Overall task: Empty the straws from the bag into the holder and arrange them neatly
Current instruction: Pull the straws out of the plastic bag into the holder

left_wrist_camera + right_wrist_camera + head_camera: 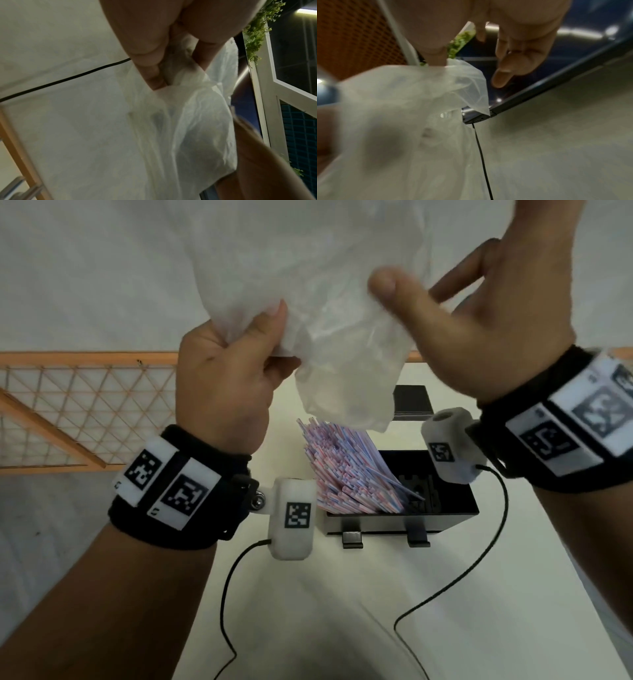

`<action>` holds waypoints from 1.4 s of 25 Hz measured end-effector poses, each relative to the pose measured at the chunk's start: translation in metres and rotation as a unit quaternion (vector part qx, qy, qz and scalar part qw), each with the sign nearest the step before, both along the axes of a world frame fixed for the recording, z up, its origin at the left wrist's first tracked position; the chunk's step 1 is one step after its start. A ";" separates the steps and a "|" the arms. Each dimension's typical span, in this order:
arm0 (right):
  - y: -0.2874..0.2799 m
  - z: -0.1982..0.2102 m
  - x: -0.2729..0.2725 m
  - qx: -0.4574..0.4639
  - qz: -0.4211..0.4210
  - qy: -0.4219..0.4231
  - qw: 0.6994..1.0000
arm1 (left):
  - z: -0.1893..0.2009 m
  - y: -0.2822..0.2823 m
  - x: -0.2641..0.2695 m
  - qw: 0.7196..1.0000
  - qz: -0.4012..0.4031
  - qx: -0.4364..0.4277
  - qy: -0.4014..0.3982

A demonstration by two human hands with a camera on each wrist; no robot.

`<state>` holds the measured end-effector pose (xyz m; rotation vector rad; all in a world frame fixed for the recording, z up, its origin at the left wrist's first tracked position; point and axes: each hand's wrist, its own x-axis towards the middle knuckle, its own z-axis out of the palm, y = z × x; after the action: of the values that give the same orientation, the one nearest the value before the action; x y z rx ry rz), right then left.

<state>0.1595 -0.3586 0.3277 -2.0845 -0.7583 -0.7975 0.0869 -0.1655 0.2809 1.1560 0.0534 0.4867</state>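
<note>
A crumpled translucent plastic bag point(342, 337) hangs mouth down over the black holder point(445, 508). My left hand point(239, 347) grips the bag's left side, with the fingers bunched into the plastic point(188, 128). My right hand point(462, 292) is at the bag's right side, blurred, with fingers spread and the thumb against the plastic point(402, 121); it grips nothing. A thick bundle of pink, white and blue striped straws point(346, 470) leans in the holder's left part, tops fanned toward the upper left just under the bag's mouth. The holder's right part shows dark and bare.
The holder stands on a white table point(342, 611). A black box point(411, 402) sits behind it. A wooden lattice frame point(85, 405) lies off the table's left. Black cables point(229, 594) trail from both wrist cameras across the table's front.
</note>
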 end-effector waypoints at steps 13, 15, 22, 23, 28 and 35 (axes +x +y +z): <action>0.021 -0.025 -0.024 -0.096 0.303 0.248 0.915 | -0.016 -0.004 -0.015 0.905 0.118 0.399 -0.087; 0.008 -0.036 -0.024 -0.094 0.271 0.273 0.918 | -0.026 0.009 -0.015 0.926 0.183 0.329 -0.010; -0.084 -0.123 -0.012 -0.161 0.031 0.384 0.909 | -0.119 0.038 -0.006 0.888 0.163 0.273 0.333; -0.089 -0.135 -0.019 -0.189 0.031 0.405 0.894 | -0.130 0.033 -0.006 0.874 0.138 0.282 0.372; -0.080 -0.186 -0.049 -0.242 0.063 0.417 0.874 | -0.172 0.016 -0.006 0.787 -0.013 0.390 0.477; -0.070 -0.208 -0.049 -0.212 0.073 0.399 0.889 | -0.191 0.003 -0.014 0.750 -0.037 0.502 0.428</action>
<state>0.1107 -0.4281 0.1198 -2.4088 -0.6284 0.3662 0.0726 -0.1630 0.0895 2.3779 0.6023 -0.2038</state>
